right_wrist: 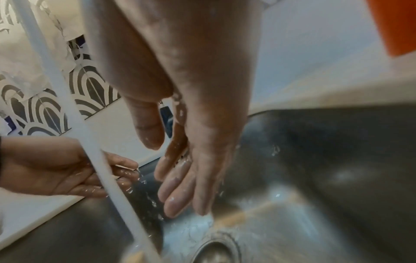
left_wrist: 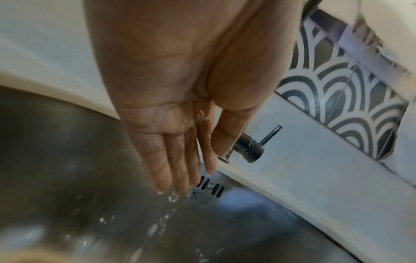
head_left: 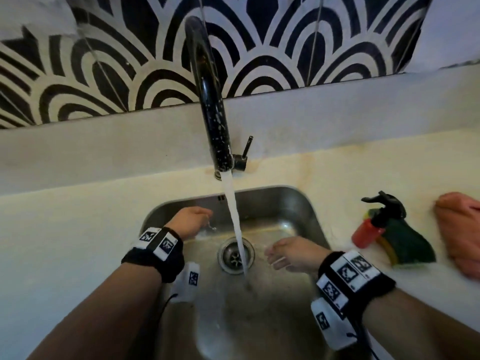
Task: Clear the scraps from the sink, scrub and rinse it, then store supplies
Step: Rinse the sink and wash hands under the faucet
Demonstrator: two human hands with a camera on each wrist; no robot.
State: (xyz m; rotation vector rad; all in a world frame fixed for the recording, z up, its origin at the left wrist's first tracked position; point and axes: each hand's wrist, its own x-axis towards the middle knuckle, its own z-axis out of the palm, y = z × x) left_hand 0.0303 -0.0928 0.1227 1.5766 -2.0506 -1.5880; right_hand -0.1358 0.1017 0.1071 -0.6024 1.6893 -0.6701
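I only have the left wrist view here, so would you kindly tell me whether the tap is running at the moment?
Observer: Yes. A steady stream falls from the black faucet into the sink, landing just beside the drain.
Operator: Thank you. Where is the right hand?
Observer: The right hand is over the basin, right of the stream, fingers straight, wet and holding nothing.
Operator: Are the cleaning supplies still out?
Observer: Yes. On the counter right of the sink are a red spray bottle, lying over a green sponge, and an orange cloth beyond them.
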